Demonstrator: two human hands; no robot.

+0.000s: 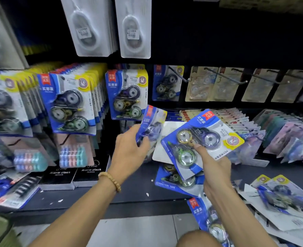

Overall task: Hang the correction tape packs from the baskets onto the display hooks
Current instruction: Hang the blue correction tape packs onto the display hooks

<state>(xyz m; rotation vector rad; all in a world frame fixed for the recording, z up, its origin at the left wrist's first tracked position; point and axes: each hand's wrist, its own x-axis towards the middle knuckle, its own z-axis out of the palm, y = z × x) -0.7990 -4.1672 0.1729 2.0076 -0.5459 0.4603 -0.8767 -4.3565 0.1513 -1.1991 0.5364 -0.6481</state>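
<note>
My left hand [129,148] grips one blue correction tape pack [152,123], held edge-on and blurred, just below the hanging row. My right hand [213,168] holds a fanned stack of the same blue packs, the top pack [202,139] face up with three tape wheels showing. Further packs of the stack [175,179] stick out underneath. Full hooks of blue packs [67,102] hang at left and centre [127,93]. One pack hangs far back on a nearly bare hook [181,75] to the right of them.
Loose blue packs [282,198] lie scattered at the lower right, and one [207,218] lies near my knee. Beige carded packs [216,84] hang on hooks at the right. Alarm clock boxes [74,175] stand on the dark shelf. White packs [92,25] hang above.
</note>
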